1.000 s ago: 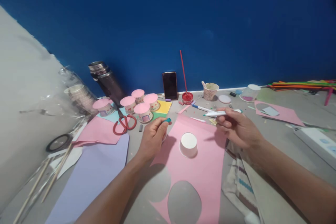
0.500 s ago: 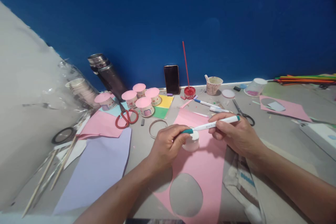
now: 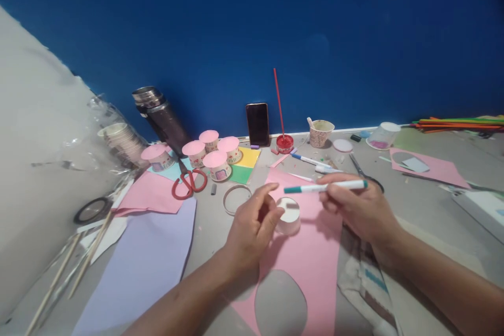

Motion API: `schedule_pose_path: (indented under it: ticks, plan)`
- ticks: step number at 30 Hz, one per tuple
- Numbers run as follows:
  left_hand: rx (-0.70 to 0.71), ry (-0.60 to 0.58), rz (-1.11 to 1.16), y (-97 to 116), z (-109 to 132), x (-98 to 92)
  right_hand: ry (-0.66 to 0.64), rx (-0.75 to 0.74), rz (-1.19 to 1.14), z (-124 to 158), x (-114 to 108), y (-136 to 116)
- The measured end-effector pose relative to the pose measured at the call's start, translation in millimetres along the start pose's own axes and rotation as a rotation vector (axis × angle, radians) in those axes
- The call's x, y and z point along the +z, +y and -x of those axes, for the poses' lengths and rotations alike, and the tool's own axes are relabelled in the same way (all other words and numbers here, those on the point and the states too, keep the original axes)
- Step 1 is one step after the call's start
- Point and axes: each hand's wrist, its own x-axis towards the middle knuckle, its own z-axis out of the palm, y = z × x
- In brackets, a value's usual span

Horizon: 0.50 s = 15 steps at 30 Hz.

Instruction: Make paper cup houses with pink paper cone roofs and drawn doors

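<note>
My right hand (image 3: 354,207) pinches a white felt-tip pen (image 3: 321,187) with a green cap, held level above the pink paper (image 3: 311,247). The green cap is on the pen's left end. Just left of it, my left hand (image 3: 254,218) has its fingers apart and holds nothing, with the thumb close to a small white round cup (image 3: 289,212). That cup sits on the pink paper, which has a large round hole cut in its near part. Whether the thumb touches the cup, I cannot tell.
Several paper cups with pink disc tops (image 3: 218,165) stand at back left beside red-handled scissors (image 3: 189,184) and a dark flask (image 3: 161,115). A tape ring (image 3: 237,199) lies left of the pink paper. Behind are a phone (image 3: 258,124) and a patterned cup (image 3: 321,134).
My left hand has let go of the green cap, which is now fitted on the pen. The pen has turned level, and the left fingers have spread and dropped slightly.
</note>
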Motion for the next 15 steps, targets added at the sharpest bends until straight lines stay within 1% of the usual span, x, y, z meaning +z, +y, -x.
schedule_pose_path:
  ticks: [2, 3, 4, 6, 8, 9, 11, 12, 13, 15]
  plan:
    - [-0.048, 0.018, -0.038, -2.9, -2.3, -4.5, 0.127, 0.010, -0.017, -15.3, -15.5, 0.8]
    - [-0.063, 0.002, -0.057, -4.6, -3.3, -6.4, 0.148, 0.027, 0.002, -22.6, -23.1, 1.3]
    - [-0.078, -0.037, -0.065, -6.6, -3.9, -7.7, 0.141, 0.050, 0.025, -29.1, -30.1, 2.0]
    - [-0.111, -0.157, -0.050, -11.2, -3.9, -7.4, 0.115, 0.098, 0.112, -39.1, -40.9, 4.4]
    - [-0.128, -0.263, -0.029, -16.0, -2.6, -3.7, 0.071, 0.113, 0.327, -44.9, -46.9, 8.2]
    - [-0.128, -0.297, -0.024, -18.2, -1.9, -1.0, 0.027, 0.091, 0.467, -46.5, -48.6, 10.3]
    - [-0.129, -0.320, -0.020, -22.0, -0.7, 4.6, -0.080, -0.025, 0.755, -48.6, -51.0, 13.5]
    - [-0.135, -0.321, -0.016, -23.6, -0.6, 7.1, -0.105, -0.098, 0.884, -49.5, -52.7, 14.4]
    - [-0.147, -0.318, -0.009, -24.9, -0.6, 9.0, -0.098, -0.158, 0.994, -50.6, -55.0, 14.7]
    - [-0.175, -0.308, 0.002, -27.0, -1.2, 11.6, 0.001, -0.203, 1.155, -53.8, -62.0, 13.8]
